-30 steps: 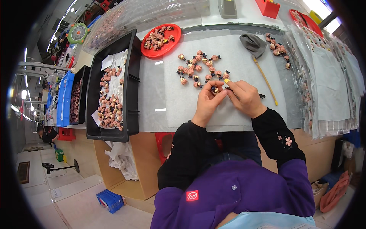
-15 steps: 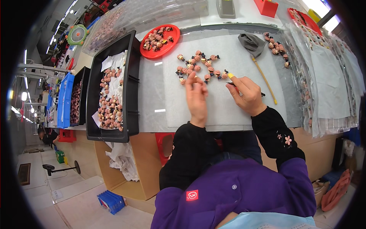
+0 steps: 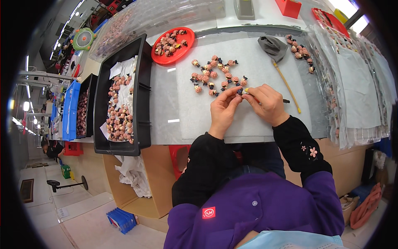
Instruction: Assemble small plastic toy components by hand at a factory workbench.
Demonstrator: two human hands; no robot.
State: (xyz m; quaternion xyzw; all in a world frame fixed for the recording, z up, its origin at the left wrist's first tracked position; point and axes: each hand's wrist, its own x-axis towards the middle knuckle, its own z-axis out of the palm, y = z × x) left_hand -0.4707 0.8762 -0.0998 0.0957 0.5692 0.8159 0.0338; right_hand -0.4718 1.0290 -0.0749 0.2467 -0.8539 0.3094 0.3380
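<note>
Between its thumb and fingers my left hand pinches a small pink-and-dark figurine over the white sheet. Close beside it, my right hand is closed round a thin pen-like tool; its dark end sticks out past the knuckles, and its tip is hidden. A yellow band covers one fingertip of that hand. Just beyond both hands lies a loose group of similar figurines, with pink ridged heads and dark parts. The fingers hide most of the held figurine.
A red plate of figurines stands behind, left of the sheet. Further left is a black crate holding many more. On the right lie a grey cloth pouch, a yellow stick, a figurine row and stacked clear plastic trays.
My left hand has come down and right from the figurine group, and its fingers have closed on a figurine. My right hand stays nearly in place with the pen-like tool.
</note>
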